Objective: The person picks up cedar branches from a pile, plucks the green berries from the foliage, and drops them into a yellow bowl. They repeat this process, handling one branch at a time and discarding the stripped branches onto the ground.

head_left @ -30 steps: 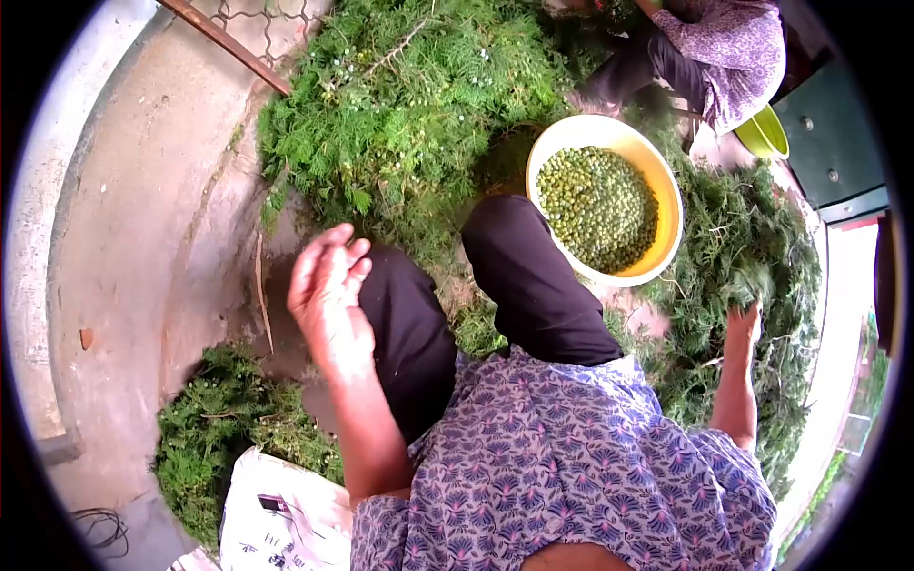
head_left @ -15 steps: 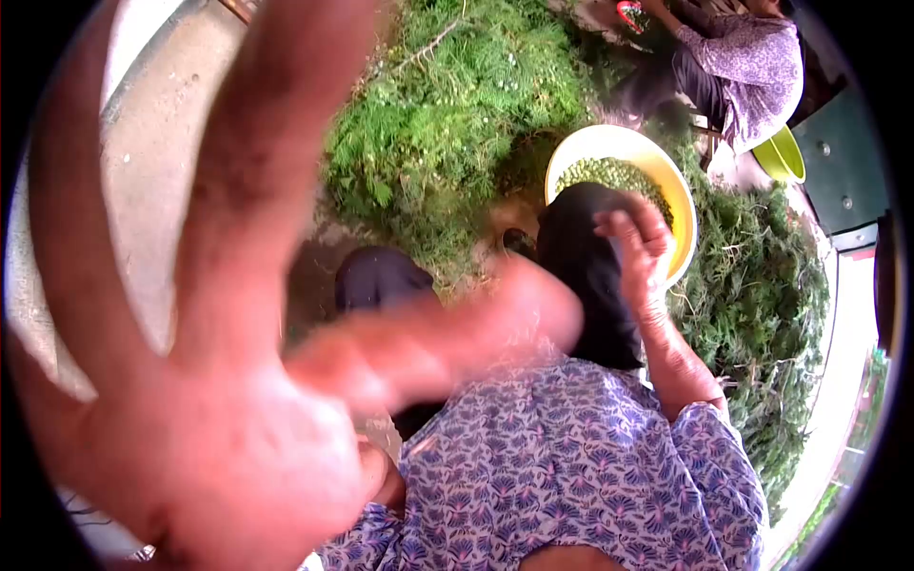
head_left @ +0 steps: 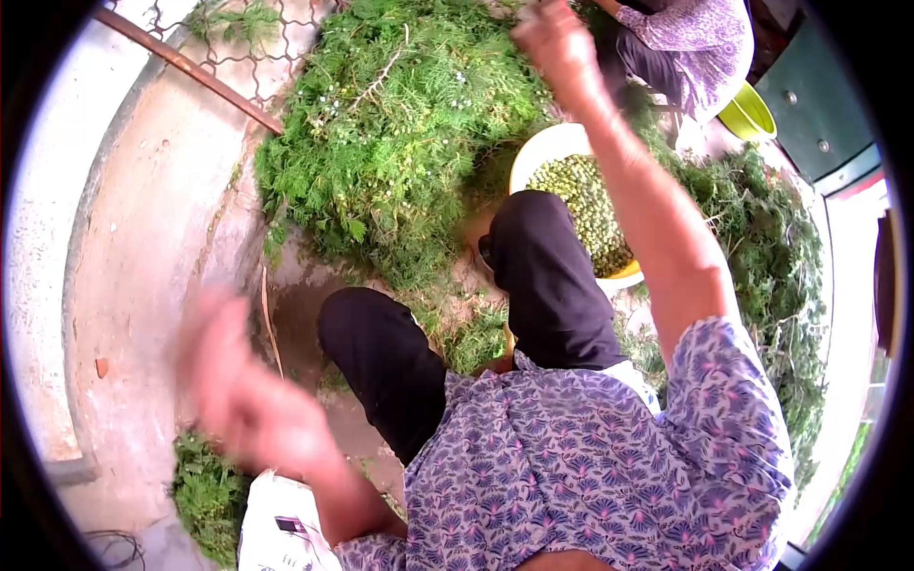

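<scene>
My left hand [head_left: 243, 385] is raised at the left, smeared by motion, above the concrete ground and a white bag [head_left: 276, 523]; its fingers cannot be made out. At the top, my right hand [head_left: 560, 46] reaches out past a yellow-rimmed basin [head_left: 624, 279]. It is blurred, and whether it holds anything is unclear. Small green berries or pods [head_left: 586, 205] fill much of the basin, which stands beyond my knee. A large heap of green leafy branches [head_left: 400, 124] lies left of the basin.
Another person [head_left: 700, 43] in a patterned top sits at the upper right, beside a yellow-green tub [head_left: 749, 114]. More cut branches [head_left: 762, 238] lie along the right. A wooden stick [head_left: 190, 68] crosses the upper left. A green panel [head_left: 821, 105] stands at the right.
My left hand has moved away from in front of the camera, down and left. My right hand has stretched forward from my knee. The view has shifted, showing more ground at the left.
</scene>
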